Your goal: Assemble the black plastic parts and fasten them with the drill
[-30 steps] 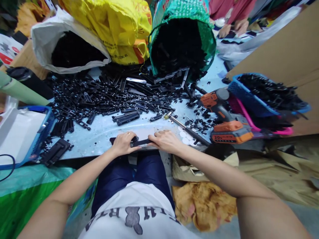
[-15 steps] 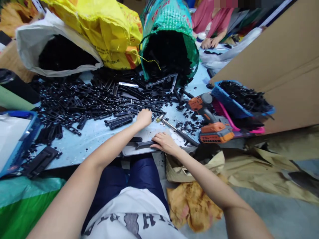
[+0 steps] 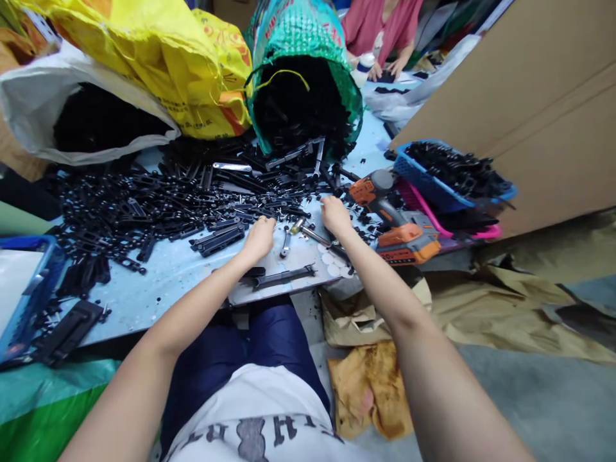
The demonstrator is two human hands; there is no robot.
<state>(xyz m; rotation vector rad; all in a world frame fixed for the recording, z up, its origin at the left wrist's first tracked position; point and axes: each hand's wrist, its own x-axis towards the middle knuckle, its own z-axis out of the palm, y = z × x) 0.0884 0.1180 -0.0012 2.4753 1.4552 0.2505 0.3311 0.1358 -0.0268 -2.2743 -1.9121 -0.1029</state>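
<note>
My left hand (image 3: 260, 239) is closed, its fingers curled at the near edge of the heap of black plastic parts (image 3: 144, 205). What it holds, if anything, is hidden. My right hand (image 3: 335, 217) is bent down with fingers together among small black-headed screws (image 3: 364, 218), left of the cordless drill (image 3: 392, 221). Nothing can be made out in its fingers. Between the hands lies a small hammer (image 3: 315, 236) with a yellowish head. A short black part (image 3: 285, 244) lies beside it. Nearer me, a long black bracket (image 3: 285, 276) rests on the board at the table edge.
Behind the heap, a white sack (image 3: 36, 86), a yellow sack (image 3: 158, 58) and a green woven sack (image 3: 353, 96) stand. On the right are a blue basket (image 3: 455, 199) of black parts and a cardboard sheet (image 3: 529, 115). Across the table, a person's hands (image 3: 385, 69) work.
My right hand has left the long bracket and moved forward to the screws. My left hand has drawn slightly nearer me. The short black part now shows beside the hammer. The view has shifted right.
</note>
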